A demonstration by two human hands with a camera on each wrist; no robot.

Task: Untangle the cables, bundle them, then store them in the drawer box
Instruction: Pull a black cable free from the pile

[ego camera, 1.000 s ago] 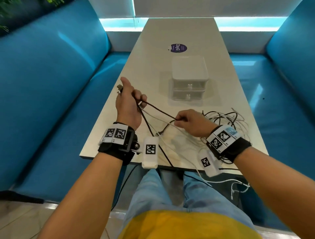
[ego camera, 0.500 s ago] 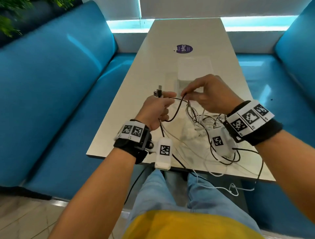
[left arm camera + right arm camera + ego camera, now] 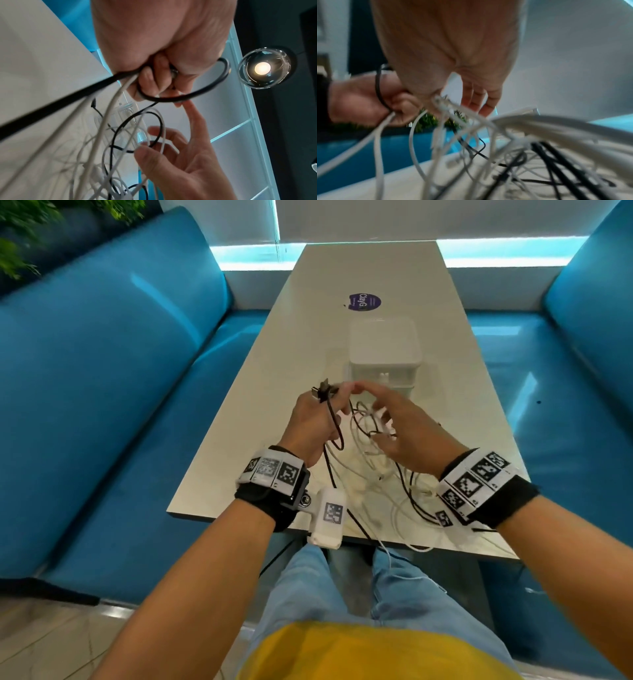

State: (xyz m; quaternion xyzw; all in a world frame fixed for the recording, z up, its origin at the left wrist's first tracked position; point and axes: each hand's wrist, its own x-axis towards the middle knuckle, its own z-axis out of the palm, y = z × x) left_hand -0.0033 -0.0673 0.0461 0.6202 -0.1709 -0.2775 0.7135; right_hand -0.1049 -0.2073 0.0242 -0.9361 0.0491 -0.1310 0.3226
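Fingers [image 3: 150, 75] pinch looped black cable [image 3: 205, 93] above tangle [image 3: 383, 484].

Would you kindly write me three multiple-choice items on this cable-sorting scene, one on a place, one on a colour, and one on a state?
1. Where does the drawer box stand?
A. On the table, beyond the hands
B. On the blue seat
C. On the person's lap

2. What colour is the cable looped round the left hand?
A. Red
B. Black
C. Yellow

3. In what state are the drawers of the box?
A. Both pulled out
B. Both pushed in
C. Removed and lying on the table

Answers:
1. A: the drawer box sits on the table past the left hand and the right hand.
2. B: the black cable curves out of the left hand's curled fingers.
3. B: the drawer fronts sit flush with the box, and the cables lie loose on the table.
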